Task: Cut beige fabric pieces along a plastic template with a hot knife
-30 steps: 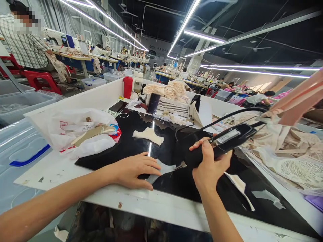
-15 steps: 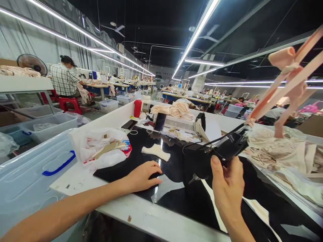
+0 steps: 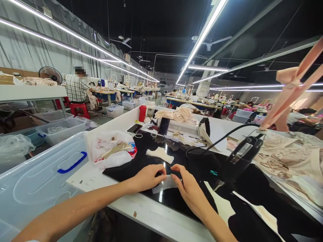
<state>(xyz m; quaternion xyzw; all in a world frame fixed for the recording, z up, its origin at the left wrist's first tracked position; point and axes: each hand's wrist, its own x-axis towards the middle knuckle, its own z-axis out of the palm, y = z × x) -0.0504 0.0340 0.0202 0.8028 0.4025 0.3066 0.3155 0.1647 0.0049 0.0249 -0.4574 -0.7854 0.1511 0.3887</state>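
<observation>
A thin translucent piece lies on the glossy black tabletop. My left hand pinches its left side, thumb and fingers together. At its right side is my right hand, thumb and forefinger curved with a gap between their tips; whether it touches the piece is hard to tell. Beyond both hands lies a cream fabric piece. To the right a black hand tool hangs from pink straps, its metal tip pointing down. Another cream piece lies below it.
A white plastic bag with scraps stands at the left of the table. Beige fabric is heaped at the right. A lidded bin adjoins the left edge. A person sits farther back.
My right hand has let go of the black tool and moved left to the translucent piece. The tool now hangs free. My left hand has closed on the piece's edge.
</observation>
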